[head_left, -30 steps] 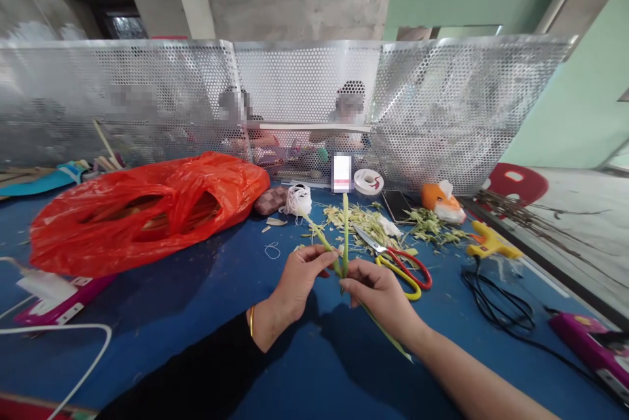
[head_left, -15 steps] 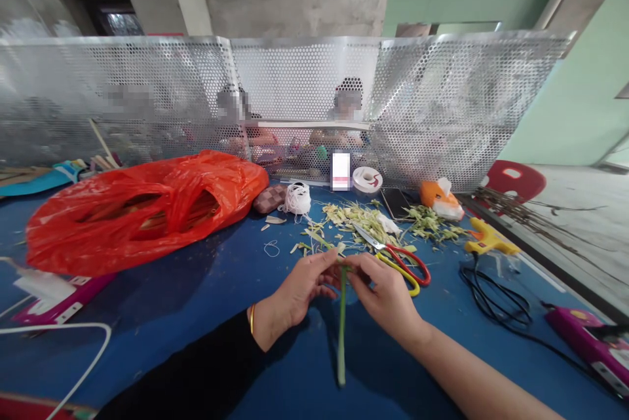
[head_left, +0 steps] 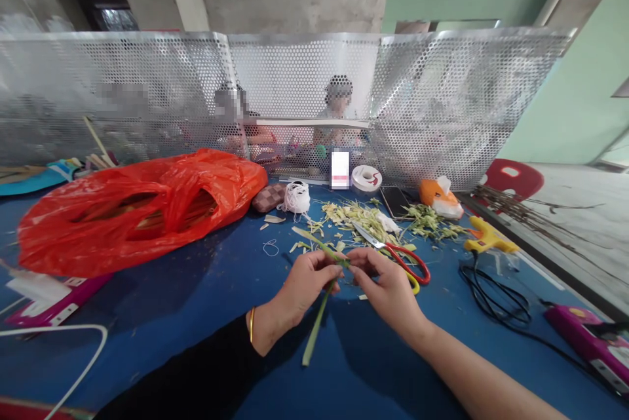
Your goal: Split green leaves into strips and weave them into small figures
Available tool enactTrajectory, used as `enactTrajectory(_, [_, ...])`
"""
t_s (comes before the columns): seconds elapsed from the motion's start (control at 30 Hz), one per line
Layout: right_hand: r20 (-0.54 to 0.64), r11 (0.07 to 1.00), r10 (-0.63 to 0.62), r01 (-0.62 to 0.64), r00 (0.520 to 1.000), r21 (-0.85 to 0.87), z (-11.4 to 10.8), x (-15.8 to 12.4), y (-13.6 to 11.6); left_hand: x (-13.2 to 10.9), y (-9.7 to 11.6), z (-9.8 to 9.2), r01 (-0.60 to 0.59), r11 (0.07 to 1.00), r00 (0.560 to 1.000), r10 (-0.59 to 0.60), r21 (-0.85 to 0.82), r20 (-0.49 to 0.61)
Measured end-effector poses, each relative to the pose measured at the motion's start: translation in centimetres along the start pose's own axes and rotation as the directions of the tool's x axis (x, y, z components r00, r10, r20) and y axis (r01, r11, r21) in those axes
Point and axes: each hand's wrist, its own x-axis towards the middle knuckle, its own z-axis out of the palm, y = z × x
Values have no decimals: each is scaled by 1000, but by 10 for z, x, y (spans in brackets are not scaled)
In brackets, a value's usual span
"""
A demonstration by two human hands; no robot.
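Observation:
A long green leaf strip [head_left: 317, 327] is pinched between thumb and fingers of my left hand [head_left: 307, 286]. One end hangs toward me and to the left; another green length reaches up and left past the fingertips. Close by on the right, my right hand [head_left: 386, 284] is closed, its thumb and fingertips pinching the strip where the green lengths meet. The exact crossing is partly hidden by the fingers. Just beyond my right hand lie scissors [head_left: 423, 268] with red and yellow handles, blades on a heap of pale green leaf scraps [head_left: 354, 218].
A red plastic bag [head_left: 236, 174] fills the left side of the blue table [head_left: 196, 315]. White string [head_left: 297, 197], a tape roll [head_left: 366, 179], a phone [head_left: 394, 202] and tissues [head_left: 439, 198] stand behind. A yellow glue gun [head_left: 489, 236] with black cable lies right. People sit beyond the perforated screen [head_left: 304, 69].
The hanging end of the leaf strip has swung from straight down to the lower left. My left thumb has come down over the strip, and my hands stay close together.

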Motion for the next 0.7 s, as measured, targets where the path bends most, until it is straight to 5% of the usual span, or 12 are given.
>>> enactTrajectory(0.27, [6,1000,26,-26,1000,17,1,2,0,2,-6,-3,80,994,994,-85,-73,-62])
enactTrajectory(0.57, [58,960,-174,183,983,-210,1,-1,1,-1,-3,-2,107,994,993,-106,14,-50])
enactTrajectory(0.7, [122,915,-330,349,936,-202,-3,-1,-4,-1,-5,-2,101,995,994,-100,21,-48])
